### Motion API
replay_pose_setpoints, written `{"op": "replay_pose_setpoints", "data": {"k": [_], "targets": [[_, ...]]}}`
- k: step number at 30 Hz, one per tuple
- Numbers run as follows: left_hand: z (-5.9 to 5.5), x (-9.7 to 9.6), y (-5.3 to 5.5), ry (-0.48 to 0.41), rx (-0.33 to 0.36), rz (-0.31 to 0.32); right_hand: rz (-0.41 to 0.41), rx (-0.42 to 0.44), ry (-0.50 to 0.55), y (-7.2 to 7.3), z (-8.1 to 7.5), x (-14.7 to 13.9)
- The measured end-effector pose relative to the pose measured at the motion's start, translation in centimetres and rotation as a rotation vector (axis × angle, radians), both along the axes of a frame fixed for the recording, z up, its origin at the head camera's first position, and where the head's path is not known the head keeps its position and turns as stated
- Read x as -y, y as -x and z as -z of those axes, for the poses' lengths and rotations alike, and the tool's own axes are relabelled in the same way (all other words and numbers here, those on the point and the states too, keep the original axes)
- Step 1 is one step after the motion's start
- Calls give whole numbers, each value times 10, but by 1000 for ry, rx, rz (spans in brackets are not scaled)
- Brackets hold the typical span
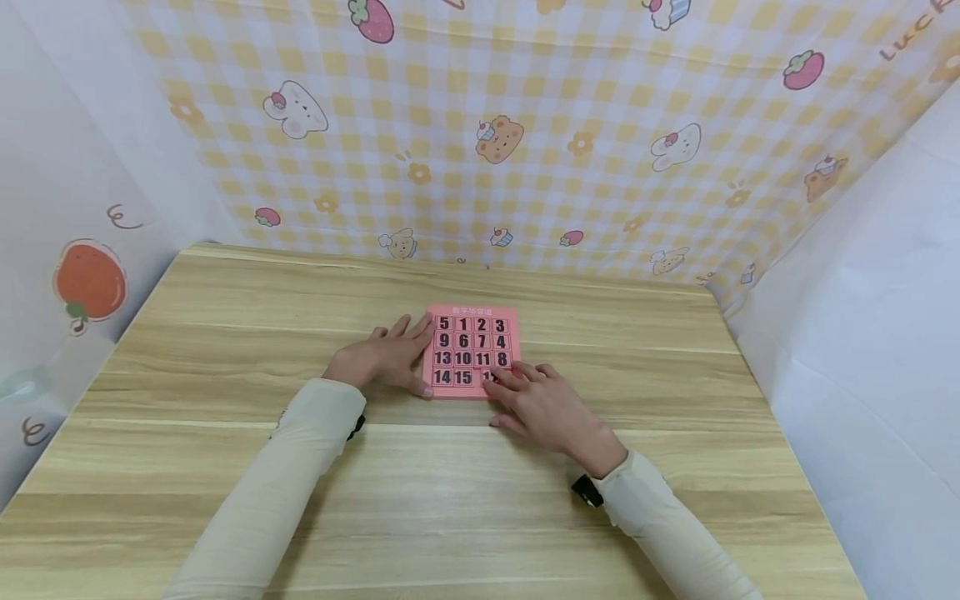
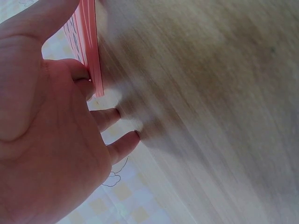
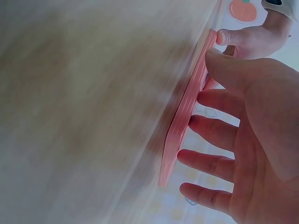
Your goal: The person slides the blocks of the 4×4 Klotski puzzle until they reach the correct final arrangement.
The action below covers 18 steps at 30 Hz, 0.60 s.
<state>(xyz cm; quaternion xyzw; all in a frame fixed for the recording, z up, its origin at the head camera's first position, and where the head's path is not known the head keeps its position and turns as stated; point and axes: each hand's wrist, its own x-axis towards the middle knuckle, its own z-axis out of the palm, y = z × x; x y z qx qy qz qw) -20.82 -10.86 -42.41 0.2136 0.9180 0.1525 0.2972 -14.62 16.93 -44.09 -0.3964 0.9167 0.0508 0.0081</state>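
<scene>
A pink sliding number puzzle (image 1: pixel 472 395) lies flat on the table, its black-numbered tiles in rows. My left hand (image 1: pixel 386 358) rests along its left side with fingers spread. The left thumb (image 1: pixel 426 390) touches the lower left corner, and the index finger lies by the upper left edge. In the left wrist view the last two fingers reach down to the table. From the lower right, my right hand (image 1: pixel 551 412) reaches over the puzzle, fingertips on its bottom row. They partly cover a tile (image 1: pixel 487 377), its number starting with 1, which stands a narrow gap right of tile 15.
The wood-grain table (image 1: pixel 450 517) extends around the puzzle on all sides. Behind it hangs a yellow checked cloth (image 1: pixel 450 192) with cartoon prints. White sheets (image 1: pixel 870 275) enclose the left and right sides. Each wrist wears a dark strap device (image 1: pixel 587 490).
</scene>
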Motion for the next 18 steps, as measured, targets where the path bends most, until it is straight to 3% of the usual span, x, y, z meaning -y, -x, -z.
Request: {"op": "replay_pose_setpoints", "data": {"k": [18], "targets": [[3,1,1,-27,2,-6,-3,-7,34,-1,-2,-3]]}}
